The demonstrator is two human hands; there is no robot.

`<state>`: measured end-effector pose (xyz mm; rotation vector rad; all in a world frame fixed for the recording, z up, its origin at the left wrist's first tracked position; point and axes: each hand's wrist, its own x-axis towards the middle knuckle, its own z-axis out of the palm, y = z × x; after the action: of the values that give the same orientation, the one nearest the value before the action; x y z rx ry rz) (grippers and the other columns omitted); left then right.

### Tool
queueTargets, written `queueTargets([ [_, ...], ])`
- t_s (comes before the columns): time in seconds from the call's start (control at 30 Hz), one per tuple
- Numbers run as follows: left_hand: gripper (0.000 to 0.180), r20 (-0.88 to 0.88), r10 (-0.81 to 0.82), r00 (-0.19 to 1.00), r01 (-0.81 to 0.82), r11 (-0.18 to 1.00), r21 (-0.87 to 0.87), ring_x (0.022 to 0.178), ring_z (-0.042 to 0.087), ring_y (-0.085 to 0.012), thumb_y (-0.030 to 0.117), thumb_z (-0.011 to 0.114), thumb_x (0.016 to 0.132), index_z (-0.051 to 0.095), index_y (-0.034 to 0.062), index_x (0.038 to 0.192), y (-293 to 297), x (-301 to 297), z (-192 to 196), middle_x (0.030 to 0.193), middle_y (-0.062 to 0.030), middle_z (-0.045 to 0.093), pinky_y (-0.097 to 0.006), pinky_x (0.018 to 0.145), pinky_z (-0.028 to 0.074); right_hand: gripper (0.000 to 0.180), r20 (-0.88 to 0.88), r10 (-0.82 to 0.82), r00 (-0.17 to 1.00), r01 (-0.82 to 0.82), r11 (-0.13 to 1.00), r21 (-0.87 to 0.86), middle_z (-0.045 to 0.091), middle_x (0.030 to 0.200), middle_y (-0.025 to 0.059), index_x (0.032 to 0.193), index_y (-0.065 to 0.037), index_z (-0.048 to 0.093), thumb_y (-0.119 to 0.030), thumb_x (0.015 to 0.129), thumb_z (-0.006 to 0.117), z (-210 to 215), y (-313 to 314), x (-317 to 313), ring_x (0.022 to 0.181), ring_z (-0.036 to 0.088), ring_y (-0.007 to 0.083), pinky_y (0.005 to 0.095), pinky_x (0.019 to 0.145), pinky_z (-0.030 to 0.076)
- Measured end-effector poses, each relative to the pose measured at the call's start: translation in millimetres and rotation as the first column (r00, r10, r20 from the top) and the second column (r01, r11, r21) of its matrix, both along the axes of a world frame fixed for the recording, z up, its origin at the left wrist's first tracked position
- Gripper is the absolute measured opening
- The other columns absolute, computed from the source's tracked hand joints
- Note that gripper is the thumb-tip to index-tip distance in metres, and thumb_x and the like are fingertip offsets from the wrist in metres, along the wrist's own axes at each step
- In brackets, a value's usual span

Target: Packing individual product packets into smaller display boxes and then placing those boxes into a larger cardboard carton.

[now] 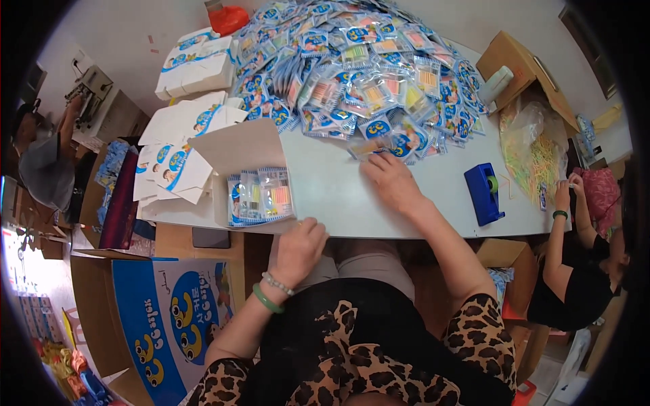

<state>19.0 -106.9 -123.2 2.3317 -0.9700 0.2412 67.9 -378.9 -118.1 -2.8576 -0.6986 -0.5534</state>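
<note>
My right hand (393, 181) reaches over the white table to the front edge of a large heap of small clear packets (365, 61) with blue-and-white printing. Its fingertips are closed on one slightly blurred packet (371, 147). My left hand (299, 249) hovers at the table's front edge, fingers curled together, and nothing shows in them. Just left of it stands an open white carton (237, 145), its flap raised. Several upright packets (261, 196) with striped coloured contents fill its lower part. A green bangle and a beaded bracelet circle my left wrist.
Flattened printed cartons (177, 159) and a second stack (196, 64) lie on the left. A blue tape dispenser (483, 194) stands at the right, near a clear bag of thin coloured sticks (535, 149). A large blue box (169, 325) sits below left. Another person (575, 264) works at the right.
</note>
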Motion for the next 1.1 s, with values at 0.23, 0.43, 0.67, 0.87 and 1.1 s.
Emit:
queueTargets([
  [0.23,0.02,-0.224,0.268,0.937,-0.315,0.925,-0.214,0.087,0.062,-0.0347,0.009,0.064,0.08,0.064,-0.0011,0.096,-22.7,39.2,-8.3,0.096,-0.0165,0.063,-0.037,0.078,0.05,0.033,-0.235,-0.083,0.968,0.183,0.879,0.44,0.061,0.109,0.0162,0.113,-0.004,0.058,-0.01,0.081,0.062,17.5,2.7,-33.8,0.1,0.058,0.033,0.0417,0.086,0.047],
  [0.43,0.027,-0.217,0.361,0.907,-0.404,0.893,-0.198,0.088,0.062,-0.0309,0.01,0.066,0.078,0.062,-0.0006,0.103,-41.9,36.1,-9.0,0.102,-0.0148,0.062,-0.037,0.076,0.049,0.022,-0.124,-0.454,0.882,0.465,0.797,0.386,0.063,0.102,0.0132,0.101,-0.003,0.062,-0.007,0.08,0.061,9.9,-10.6,-26.3,0.095,0.057,0.0329,0.0405,0.082,0.048],
  [0.67,0.011,-0.286,0.205,0.936,-0.268,0.942,-0.203,0.084,0.061,-0.0322,0.01,0.067,0.077,0.065,0.0036,0.086,-67.2,23.6,-1.2,0.093,-0.0132,0.061,-0.04,0.072,0.049,0.023,-0.138,-0.425,0.895,0.441,0.89,0.116,0.063,0.097,0.0103,0.091,-0.006,0.061,-0.017,0.071,0.065,9.0,-3.1,-7.4,0.092,0.056,0.0327,0.0481,0.082,0.041],
  [0.87,0.036,-0.012,0.107,0.994,-0.105,0.991,0.076,0.092,0.057,-0.0304,0.022,0.072,0.074,0.061,0.0075,0.106,-108.3,62.9,6.4,0.101,-0.0101,0.059,-0.042,0.075,0.046,0.018,-0.249,-0.453,0.856,0.503,0.841,0.198,0.06,0.087,0.0118,0.083,-0.005,0.057,-0.016,0.071,0.064,4.0,-20.4,-19.2,0.083,0.055,0.0314,0.0457,0.073,0.041],
  [1.1,0.03,0.005,0.038,0.999,-0.039,0.987,0.153,0.09,0.055,-0.0292,0.02,0.072,0.072,0.06,0.0075,0.097,-113.2,64.9,-0.2,0.095,-0.0089,0.056,-0.043,0.073,0.044,0.016,-0.576,-0.241,0.781,0.621,0.201,0.758,0.058,0.082,-0.0008,0.096,-0.003,0.062,-0.007,0.081,0.062,0.7,-42.1,-81.0,0.077,0.052,0.0094,0.0266,0.071,0.043],
])
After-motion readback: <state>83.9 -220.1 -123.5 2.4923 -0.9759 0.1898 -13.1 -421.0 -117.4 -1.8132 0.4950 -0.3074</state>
